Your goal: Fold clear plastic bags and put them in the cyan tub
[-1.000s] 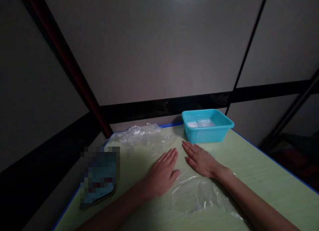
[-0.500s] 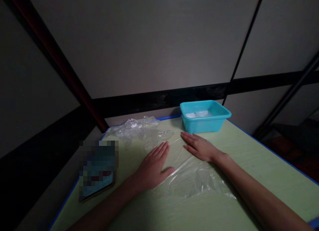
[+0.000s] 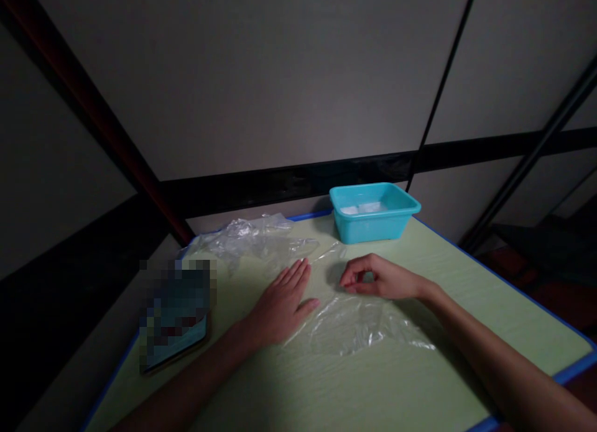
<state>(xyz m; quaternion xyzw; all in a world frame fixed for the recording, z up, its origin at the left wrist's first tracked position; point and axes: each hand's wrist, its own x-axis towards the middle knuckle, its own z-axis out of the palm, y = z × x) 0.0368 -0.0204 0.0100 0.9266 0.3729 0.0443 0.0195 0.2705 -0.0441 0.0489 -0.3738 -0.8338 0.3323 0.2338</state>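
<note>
A thin sheet or bag of clear plastic (image 3: 354, 332) lies spread and wrinkled on the pale green tabletop. My left hand (image 3: 283, 307) rests flat at its left side, fingers stretched out and thumb apart. To the right, my right hand (image 3: 373, 278) is over the plastic with its fingers curled in and the tips drawn together. Whether a bit of the film is between those fingertips cannot be made out. Behind my hands, more crumpled clear plastic (image 3: 247, 236) is bunched toward the table's back left.
A turquoise plastic basin (image 3: 373, 225) with something white inside stands at the back of the table. On the left is a propped, tablet-like device (image 3: 180, 320), its screen blurred out. Blue edging borders the green table (image 3: 326, 395); cabinet panels (image 3: 280, 78) rise behind.
My right hand has gone from lying flat with fingers stretched to curled fingers, tips together. My left hand stays flat. The view has shifted slightly.
</note>
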